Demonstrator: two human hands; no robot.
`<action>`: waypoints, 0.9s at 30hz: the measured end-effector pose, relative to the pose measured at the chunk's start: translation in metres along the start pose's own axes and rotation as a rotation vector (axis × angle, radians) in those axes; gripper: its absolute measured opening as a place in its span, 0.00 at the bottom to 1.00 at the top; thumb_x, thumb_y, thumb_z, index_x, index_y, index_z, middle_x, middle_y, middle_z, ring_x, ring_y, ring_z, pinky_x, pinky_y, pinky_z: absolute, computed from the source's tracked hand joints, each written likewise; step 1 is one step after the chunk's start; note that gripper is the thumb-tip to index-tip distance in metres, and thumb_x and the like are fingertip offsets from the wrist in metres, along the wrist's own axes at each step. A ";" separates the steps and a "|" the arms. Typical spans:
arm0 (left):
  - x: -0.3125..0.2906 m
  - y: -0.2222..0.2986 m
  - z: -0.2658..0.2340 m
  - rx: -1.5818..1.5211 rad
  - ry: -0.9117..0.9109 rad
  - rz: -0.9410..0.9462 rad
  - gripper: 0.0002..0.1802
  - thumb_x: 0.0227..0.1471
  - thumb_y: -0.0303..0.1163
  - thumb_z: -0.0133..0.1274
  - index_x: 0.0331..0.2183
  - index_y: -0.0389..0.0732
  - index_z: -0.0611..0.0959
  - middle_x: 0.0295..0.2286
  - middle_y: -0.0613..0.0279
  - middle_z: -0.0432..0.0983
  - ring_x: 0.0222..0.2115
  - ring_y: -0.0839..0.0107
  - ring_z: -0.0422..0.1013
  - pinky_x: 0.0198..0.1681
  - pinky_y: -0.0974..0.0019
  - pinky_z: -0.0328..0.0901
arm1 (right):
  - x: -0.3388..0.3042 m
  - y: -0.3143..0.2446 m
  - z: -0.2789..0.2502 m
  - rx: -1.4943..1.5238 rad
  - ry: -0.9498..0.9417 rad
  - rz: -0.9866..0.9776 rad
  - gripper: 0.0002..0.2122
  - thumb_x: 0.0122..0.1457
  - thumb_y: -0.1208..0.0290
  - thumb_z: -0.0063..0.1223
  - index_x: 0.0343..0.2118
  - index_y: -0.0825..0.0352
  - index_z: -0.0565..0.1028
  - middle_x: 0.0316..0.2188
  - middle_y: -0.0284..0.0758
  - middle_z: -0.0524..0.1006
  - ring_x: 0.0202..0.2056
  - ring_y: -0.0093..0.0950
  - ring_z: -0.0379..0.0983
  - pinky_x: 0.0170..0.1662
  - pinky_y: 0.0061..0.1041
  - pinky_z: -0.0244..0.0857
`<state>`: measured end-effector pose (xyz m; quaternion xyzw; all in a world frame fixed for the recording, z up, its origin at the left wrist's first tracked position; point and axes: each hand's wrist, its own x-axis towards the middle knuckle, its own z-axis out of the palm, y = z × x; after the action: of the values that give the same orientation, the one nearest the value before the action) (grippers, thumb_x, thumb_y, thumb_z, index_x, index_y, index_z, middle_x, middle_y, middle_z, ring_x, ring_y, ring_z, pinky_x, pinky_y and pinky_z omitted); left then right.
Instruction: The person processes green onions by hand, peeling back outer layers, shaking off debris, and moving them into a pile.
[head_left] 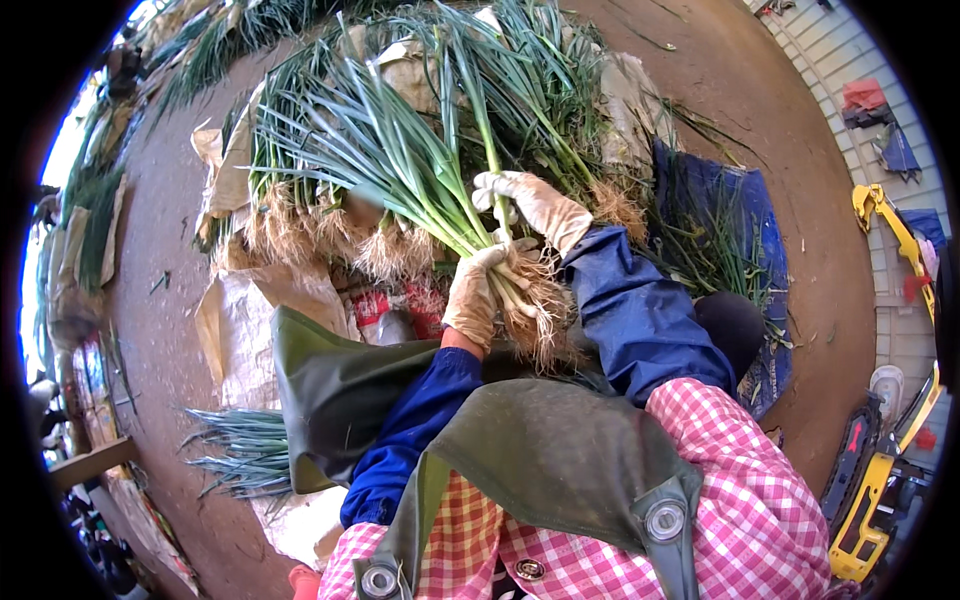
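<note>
Both hands wear pale, soiled gloves. My left hand [474,295] is closed round the lower stems of a bunch of green onions [425,190], just above their tangled roots. The long leaves fan out up and to the left. Close above it, my right hand [540,207] pinches the white stem of a green onion at the bunch's right side. Behind the bunch lies a large heap of green onions [290,140], with pale brown roots turned toward me.
A small pile of green onions [245,450] lies at my left. Woven sacks [260,320] and a blue tarp [770,250] with loose leaves flank me on the brown floor. At the far right stands a yellow toy-like excavator [860,520]. More bundles line the left edge.
</note>
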<state>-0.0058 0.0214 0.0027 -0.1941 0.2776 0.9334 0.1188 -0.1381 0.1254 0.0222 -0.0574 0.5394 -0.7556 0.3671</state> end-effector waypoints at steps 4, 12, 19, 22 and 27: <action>0.001 -0.005 -0.003 0.090 -0.074 -0.039 0.15 0.51 0.28 0.46 0.41 0.33 0.73 0.28 0.47 0.78 0.16 0.62 0.74 0.13 0.64 0.69 | -0.015 -0.013 -0.017 -0.431 0.124 0.253 0.13 0.61 0.60 0.49 0.38 0.65 0.76 0.29 0.30 0.79 0.25 0.20 0.72 0.26 0.20 0.64; 0.002 -0.010 -0.002 0.188 0.098 0.048 0.13 0.49 0.28 0.48 0.38 0.33 0.75 0.26 0.48 0.78 0.19 0.60 0.74 0.22 0.63 0.71 | -0.040 -0.022 0.001 -0.918 0.199 0.007 0.17 0.61 0.55 0.47 0.26 0.64 0.76 0.19 0.32 0.76 0.18 0.24 0.71 0.23 0.24 0.64; 0.001 -0.012 -0.010 -0.004 0.147 0.106 0.06 0.46 0.20 0.48 0.30 0.33 0.79 0.22 0.59 0.75 0.21 0.68 0.74 0.24 0.69 0.71 | -0.106 -0.008 0.028 -0.296 -0.375 0.215 0.10 0.59 0.67 0.52 0.30 0.69 0.78 0.25 0.31 0.77 0.26 0.18 0.71 0.34 0.16 0.65; 0.009 -0.014 -0.003 -0.005 0.087 0.009 0.07 0.49 0.28 0.53 0.32 0.36 0.79 0.22 0.61 0.75 0.20 0.70 0.72 0.23 0.69 0.69 | -0.116 -0.001 0.029 -0.208 -0.383 0.281 0.13 0.57 0.65 0.54 0.38 0.71 0.76 0.28 0.32 0.77 0.25 0.21 0.74 0.33 0.19 0.69; 0.004 -0.009 -0.007 -0.039 0.087 -0.048 0.11 0.51 0.38 0.55 0.31 0.40 0.79 0.20 0.61 0.73 0.17 0.70 0.71 0.19 0.68 0.68 | -0.106 -0.012 0.039 -0.491 -0.554 0.544 0.12 0.57 0.60 0.54 0.32 0.66 0.77 0.23 0.32 0.77 0.23 0.18 0.73 0.25 0.18 0.65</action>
<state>-0.0045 0.0254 -0.0085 -0.2435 0.2595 0.9261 0.1249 -0.0490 0.1626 0.0815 -0.1987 0.5796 -0.4376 0.6581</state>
